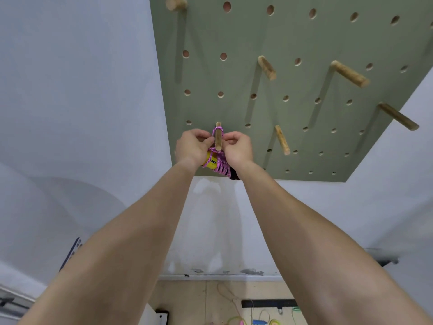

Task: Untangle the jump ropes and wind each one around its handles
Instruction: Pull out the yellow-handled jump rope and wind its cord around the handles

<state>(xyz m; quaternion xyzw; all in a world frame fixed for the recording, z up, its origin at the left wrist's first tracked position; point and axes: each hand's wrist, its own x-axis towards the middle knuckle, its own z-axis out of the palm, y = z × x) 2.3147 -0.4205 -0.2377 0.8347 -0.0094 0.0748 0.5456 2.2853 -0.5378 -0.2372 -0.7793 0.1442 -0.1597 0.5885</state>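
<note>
Both hands were raised to a green pegboard (293, 43) on the wall. The left hand (191, 146) and right hand (237, 148) each had fingers pinched shut on a loop of the pink jump rope (220, 164), one either side of a wooden peg (218, 137). The loop sat over that peg; the wound bundle, with a yellow handle (209, 161) showing, hung just beneath, between the wrists. In my judgement, winding of this rope was complete and hanging was in hand. The next move called for seating the loop fully, then releasing. More ropes (260, 321) lay loose on the near floor, apparently still unwound.
</note>
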